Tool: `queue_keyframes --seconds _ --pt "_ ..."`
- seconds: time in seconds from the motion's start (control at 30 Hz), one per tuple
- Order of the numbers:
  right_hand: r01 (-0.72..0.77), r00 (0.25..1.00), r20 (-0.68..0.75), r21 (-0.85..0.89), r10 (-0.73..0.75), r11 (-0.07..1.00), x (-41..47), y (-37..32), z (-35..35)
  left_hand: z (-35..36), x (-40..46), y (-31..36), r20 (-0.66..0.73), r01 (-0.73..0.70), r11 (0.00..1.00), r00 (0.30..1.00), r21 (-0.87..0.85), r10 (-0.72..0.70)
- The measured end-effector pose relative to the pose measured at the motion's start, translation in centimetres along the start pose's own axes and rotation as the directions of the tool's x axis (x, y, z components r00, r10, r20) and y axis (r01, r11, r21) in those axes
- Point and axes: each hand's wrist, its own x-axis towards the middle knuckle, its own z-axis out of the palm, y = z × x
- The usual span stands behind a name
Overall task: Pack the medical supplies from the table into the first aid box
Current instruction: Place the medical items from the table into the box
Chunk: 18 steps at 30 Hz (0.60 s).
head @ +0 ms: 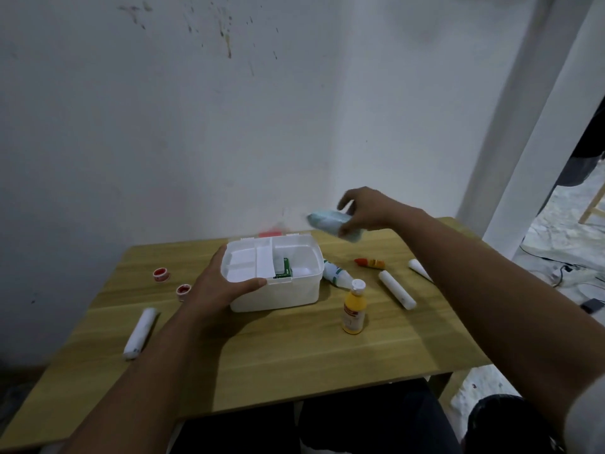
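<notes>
The white first aid box (288,294) stands open in the middle of the wooden table (262,355), with a white divider tray and a green packet (284,268) inside. My left hand (217,285) grips the box's front left corner. My right hand (363,209) hovers above and behind the box's right side, shut on a blurred pale blue-white packet (332,222). Around the box lie a yellow bottle (354,308), a white-green bottle (337,273) on its side, an orange-red tube (370,263), three white rolls (397,290) (419,268) (140,332) and two red tape rolls (160,275) (183,290).
The table stands against a stained white wall (229,109). A blurred red shape (271,231) shows behind the box. To the right are a white pillar (523,158), cables on the floor (563,273) and a wooden leg (591,209).
</notes>
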Motion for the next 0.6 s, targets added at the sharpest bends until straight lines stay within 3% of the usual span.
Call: queue_keyframes --seconds 0.13,0.33,0.6 --pt "0.14 0.967 0.228 -0.103 -0.113 0.985 0.1 -4.6 1.0 0.1 0.0 -0.2 -0.003 0.003 1.0 1.0 -0.003 -0.003" --pt "0.242 0.934 0.339 -0.362 -0.114 0.9 1.0 -7.7 3.7 0.0 0.2 -0.5 -0.002 0.019 1.0 1.0 0.0 -0.019" --pt "0.146 0.903 0.426 -0.176 -0.059 0.973 1.5 -9.0 6.0 0.4 0.5 -0.5 -0.005 0.024 0.999 1.0 0.041 -0.024"
